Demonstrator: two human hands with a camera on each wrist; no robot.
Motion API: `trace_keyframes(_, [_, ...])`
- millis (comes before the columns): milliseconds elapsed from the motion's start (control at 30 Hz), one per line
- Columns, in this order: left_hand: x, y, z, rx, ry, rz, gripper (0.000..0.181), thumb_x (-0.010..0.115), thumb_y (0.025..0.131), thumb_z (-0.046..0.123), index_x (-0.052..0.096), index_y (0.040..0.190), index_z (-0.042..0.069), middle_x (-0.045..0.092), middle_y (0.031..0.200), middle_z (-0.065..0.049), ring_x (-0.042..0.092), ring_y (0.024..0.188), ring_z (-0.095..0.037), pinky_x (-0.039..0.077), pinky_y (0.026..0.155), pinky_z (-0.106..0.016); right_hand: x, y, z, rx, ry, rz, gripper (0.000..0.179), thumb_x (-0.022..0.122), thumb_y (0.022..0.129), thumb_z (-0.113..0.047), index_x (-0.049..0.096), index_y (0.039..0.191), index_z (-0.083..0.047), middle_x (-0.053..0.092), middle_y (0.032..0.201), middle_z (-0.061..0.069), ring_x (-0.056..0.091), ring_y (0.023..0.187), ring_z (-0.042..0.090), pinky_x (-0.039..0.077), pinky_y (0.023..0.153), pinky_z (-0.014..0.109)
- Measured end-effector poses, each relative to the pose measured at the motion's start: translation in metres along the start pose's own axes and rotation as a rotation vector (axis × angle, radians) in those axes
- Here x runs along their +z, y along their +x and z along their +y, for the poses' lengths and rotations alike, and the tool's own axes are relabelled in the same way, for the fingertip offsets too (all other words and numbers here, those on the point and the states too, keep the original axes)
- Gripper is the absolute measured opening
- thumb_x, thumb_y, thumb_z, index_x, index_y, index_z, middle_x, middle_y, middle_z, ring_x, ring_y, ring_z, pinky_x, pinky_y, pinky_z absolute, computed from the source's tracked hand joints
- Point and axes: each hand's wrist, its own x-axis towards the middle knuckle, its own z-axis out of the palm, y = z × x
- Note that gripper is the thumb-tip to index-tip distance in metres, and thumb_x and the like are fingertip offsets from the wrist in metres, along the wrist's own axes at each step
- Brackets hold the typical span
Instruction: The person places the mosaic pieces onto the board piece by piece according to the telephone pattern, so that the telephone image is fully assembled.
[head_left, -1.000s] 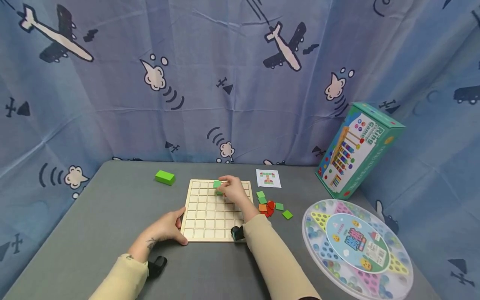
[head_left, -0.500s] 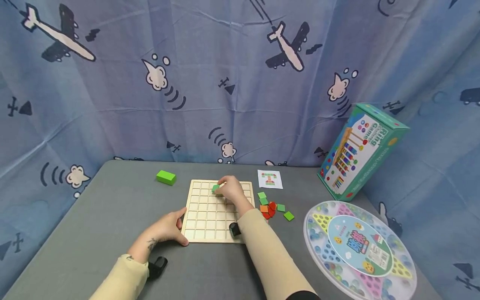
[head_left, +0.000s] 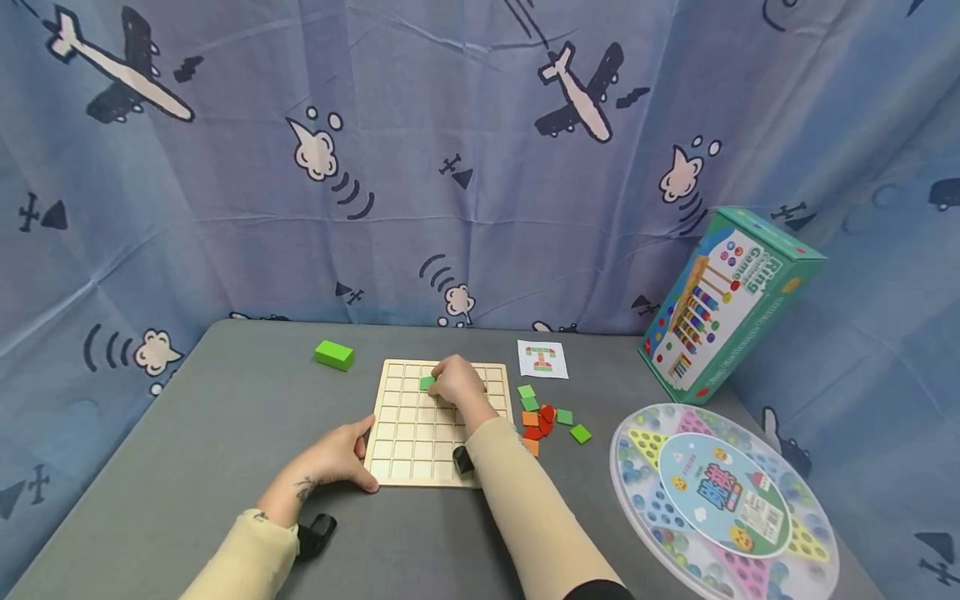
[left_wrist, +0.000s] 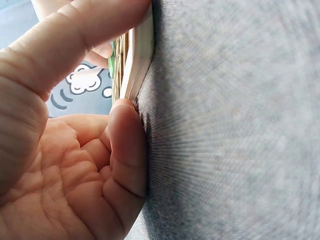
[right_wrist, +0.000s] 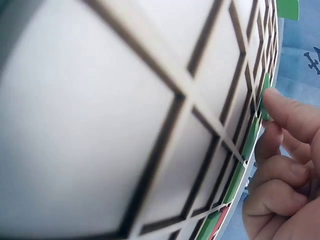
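Green tile (right_wrist: 266, 92): pinched in the right hand (head_left: 459, 383), just left of it, at the wooden grid board's (head_left: 405, 429) far part.
Board's near left corner: gripped by the left hand (head_left: 337, 454) (well apart from the tile).
Pattern card (head_left: 543, 361): beyond the board's right edge.

Right hand (head_left: 459, 382) covers part of the board (head_left: 401, 433), sleeve (head_left: 525, 496) hides its corner, desk's (head_left: 187, 433) near edge cut off!
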Motion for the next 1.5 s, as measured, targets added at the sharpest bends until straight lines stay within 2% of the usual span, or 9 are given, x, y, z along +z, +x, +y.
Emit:
trace_keyframes(100, [0.000, 0.000, 0.001, 0.003, 0.000, -0.001, 0.110, 0.086, 0.047, 0.001, 0.028, 0.140, -0.010, 0.046, 0.071, -0.006, 0.040, 0.061, -0.016, 0.033, 0.055, -0.027, 0.000, -0.001, 0.002, -0.017, 0.061, 0.002, 0.037, 0.073, 0.078, -0.018, 0.067, 0.114, -0.013, 0.060, 0.123, 0.008, 0.057, 0.109, 0.027, 0.045, 0.087, 0.042])
trace_keyframes(200, [0.001, -0.001, 0.001, 0.006, 0.002, 0.000, 0.110, 0.086, 0.047, 0.001, 0.029, 0.140, -0.010, 0.046, 0.071, -0.007, 0.040, 0.061, -0.016, 0.033, 0.055, -0.027, -0.002, -0.003, 0.008, -0.075, 0.237, 0.006, 0.041, 0.070, 0.080, -0.017, 0.063, 0.119, -0.010, 0.059, 0.119, 0.011, 0.059, 0.096, 0.023, 0.047, 0.079, 0.036])
trace_keyframes(400, [0.002, 0.000, 0.000, -0.007, 0.005, 0.000, 0.110, 0.086, 0.047, 0.000, 0.028, 0.140, -0.010, 0.047, 0.071, -0.007, 0.040, 0.061, -0.016, 0.034, 0.056, -0.027, -0.020, -0.007, 0.023, -0.254, 0.591, 0.027, 0.043, 0.069, 0.080, -0.010, 0.060, 0.122, -0.007, 0.060, 0.083, 0.006, 0.051, 0.071, 0.013, 0.043, 0.064, 0.029])
trace_keyframes(567, [0.000, 0.000, 0.002, -0.002, 0.011, -0.001, 0.110, 0.086, 0.048, 0.001, 0.028, 0.141, -0.009, 0.047, 0.072, -0.007, 0.040, 0.061, -0.016, 0.033, 0.055, -0.027, -0.045, -0.010, 0.045, -0.275, 0.687, 0.067, 0.042, 0.069, 0.079, -0.006, 0.060, 0.120, -0.006, 0.057, 0.076, -0.004, 0.050, 0.068, 0.010, 0.042, 0.061, 0.026])
trace_keyframes(733, [-0.002, 0.000, 0.001, 0.014, 0.009, -0.011, 0.111, 0.087, 0.047, 0.004, 0.028, 0.141, -0.009, 0.047, 0.073, -0.008, 0.041, 0.061, -0.017, 0.033, 0.055, -0.027, -0.072, -0.016, 0.073, -0.220, 0.626, 0.110, 0.041, 0.070, 0.079, -0.007, 0.060, 0.119, -0.004, 0.056, 0.077, -0.003, 0.050, 0.068, 0.011, 0.042, 0.060, 0.027])
trace_keyframes(867, [-0.003, -0.001, -0.001, 0.064, 0.006, -0.024, 0.111, 0.087, 0.048, 0.008, 0.027, 0.139, -0.013, 0.047, 0.072, -0.007, 0.041, 0.060, -0.015, 0.034, 0.055, -0.026, -0.089, -0.025, 0.094, -0.094, 0.561, 0.162, 0.037, 0.069, 0.079, -0.009, 0.061, 0.114, -0.001, 0.056, 0.081, 0.005, 0.047, 0.066, 0.018, 0.041, 0.060, 0.031])
trace_keyframes(1067, [-0.004, -0.004, 0.001, 0.087, 0.006, -0.026, 0.111, 0.087, 0.048, 0.008, 0.027, 0.139, -0.014, 0.047, 0.073, -0.007, 0.042, 0.062, -0.015, 0.035, 0.056, -0.025, -0.101, -0.036, 0.118, 0.148, 0.370, 0.202, 0.015, 0.070, 0.073, -0.009, 0.060, 0.079, 0.000, 0.049, 0.072, 0.004, 0.040, 0.061, 0.015, 0.034, 0.053, 0.026])
trace_keyframes(1200, [-0.003, -0.004, 0.002, 0.041, 0.011, -0.017, 0.111, 0.087, 0.048, 0.005, 0.027, 0.140, -0.011, 0.048, 0.074, -0.008, 0.042, 0.063, -0.017, 0.035, 0.058, -0.027, -0.101, -0.040, 0.125, 0.242, 0.172, 0.149, 0.021, 0.073, 0.070, -0.014, 0.053, 0.065, -0.005, 0.045, 0.062, 0.002, 0.041, 0.058, 0.017, 0.033, 0.051, 0.028])
trace_keyframes(1500, [-0.001, -0.002, 0.002, 0.023, 0.026, -0.009, 0.110, 0.086, 0.048, 0.002, 0.028, 0.140, -0.010, 0.047, 0.073, -0.008, 0.041, 0.062, -0.016, 0.035, 0.058, -0.027, -0.093, -0.046, 0.130, 0.365, -0.032, 0.105, 0.056, 0.080, 0.064, -0.029, 0.060, 0.105, 0.003, 0.059, 0.100, 0.016, 0.051, 0.084, 0.028, 0.043, 0.075, 0.041])
